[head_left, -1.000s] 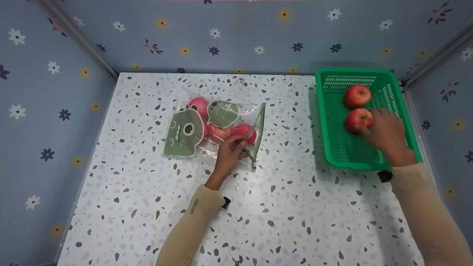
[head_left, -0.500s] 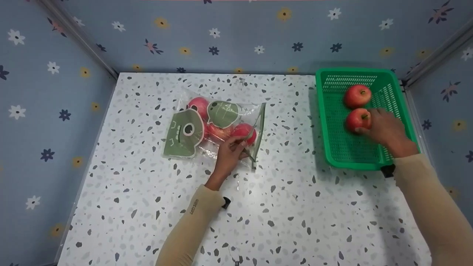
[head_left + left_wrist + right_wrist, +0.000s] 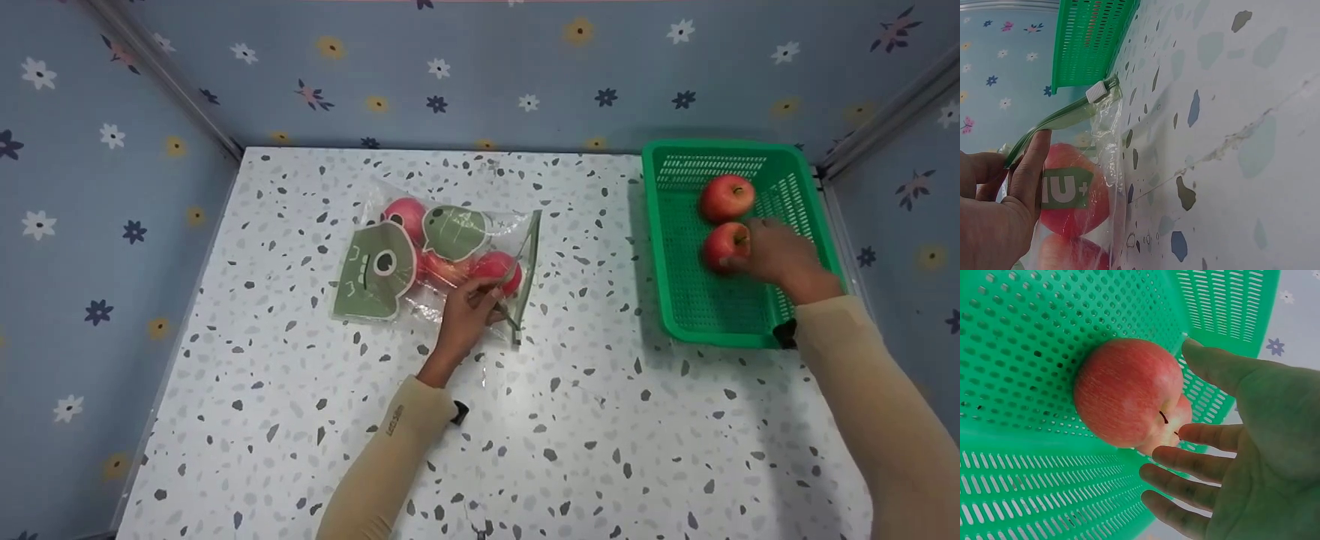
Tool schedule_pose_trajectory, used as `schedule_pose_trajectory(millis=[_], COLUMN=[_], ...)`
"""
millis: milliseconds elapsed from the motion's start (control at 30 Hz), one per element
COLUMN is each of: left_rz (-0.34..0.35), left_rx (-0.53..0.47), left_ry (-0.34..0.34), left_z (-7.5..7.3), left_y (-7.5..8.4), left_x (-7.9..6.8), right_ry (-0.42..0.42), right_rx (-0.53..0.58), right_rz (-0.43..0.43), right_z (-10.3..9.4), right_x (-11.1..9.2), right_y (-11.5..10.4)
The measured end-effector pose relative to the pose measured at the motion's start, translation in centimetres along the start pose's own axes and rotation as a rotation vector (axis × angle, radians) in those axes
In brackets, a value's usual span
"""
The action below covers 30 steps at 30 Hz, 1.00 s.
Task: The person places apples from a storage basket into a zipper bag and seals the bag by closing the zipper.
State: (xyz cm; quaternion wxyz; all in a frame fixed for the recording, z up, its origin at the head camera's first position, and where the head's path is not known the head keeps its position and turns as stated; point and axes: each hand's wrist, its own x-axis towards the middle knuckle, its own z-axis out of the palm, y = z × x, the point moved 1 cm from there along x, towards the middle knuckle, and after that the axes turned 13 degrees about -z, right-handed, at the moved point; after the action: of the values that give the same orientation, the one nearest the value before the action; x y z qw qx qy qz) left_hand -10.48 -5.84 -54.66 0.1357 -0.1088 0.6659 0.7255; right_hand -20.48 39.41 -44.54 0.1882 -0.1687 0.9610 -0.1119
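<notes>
A clear zip bag (image 3: 367, 289) with green cartoon-face prints lies on the speckled table, several red apples inside it. My left hand (image 3: 463, 319) pinches the green zip edge (image 3: 1061, 116) at the bag's mouth between thumb and fingers. A pale slider (image 3: 1096, 91) sits near one end of that edge. On the right, my right hand (image 3: 784, 259) is inside the green basket (image 3: 720, 339), beside the nearer red apple (image 3: 1129, 391). In the right wrist view its fingers are spread and fairly straight around that apple's side, not closed on it. Another apple (image 3: 726, 199) sits just behind, partly hidden there.
The basket stands at the table's back right corner, close to the flowered wall panels (image 3: 480, 67). Speckled tabletop (image 3: 585, 300) lies between bag and basket. Panels also rise along the left and right sides.
My right hand and forearm have shifted slightly toward the back. The nearer apple has tipped a little, its stem turning. The left hand and bag have stayed in place.
</notes>
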Motion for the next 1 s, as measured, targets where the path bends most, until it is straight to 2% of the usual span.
schedule_pose_trajectory(millis=[433, 767, 1000], left_rz=[-0.003, 0.02, 0.017], left_rx=[0.002, -0.012, 0.012], left_ry=[0.003, 0.001, 0.009], left_z=[0.1, 0.1, 0.1], left_y=[0.0, 0.1, 0.2], left_x=[0.0, 0.0, -0.1], right_ry=[-0.073, -0.078, -0.115], right_rx=[0.058, 0.139, 0.108], right_rz=[0.009, -0.004, -0.012], right_z=[0.1, 0.5, 0.6], right_x=[1.4, 2.5, 2.9], right_y=[0.6, 1.8, 1.7])
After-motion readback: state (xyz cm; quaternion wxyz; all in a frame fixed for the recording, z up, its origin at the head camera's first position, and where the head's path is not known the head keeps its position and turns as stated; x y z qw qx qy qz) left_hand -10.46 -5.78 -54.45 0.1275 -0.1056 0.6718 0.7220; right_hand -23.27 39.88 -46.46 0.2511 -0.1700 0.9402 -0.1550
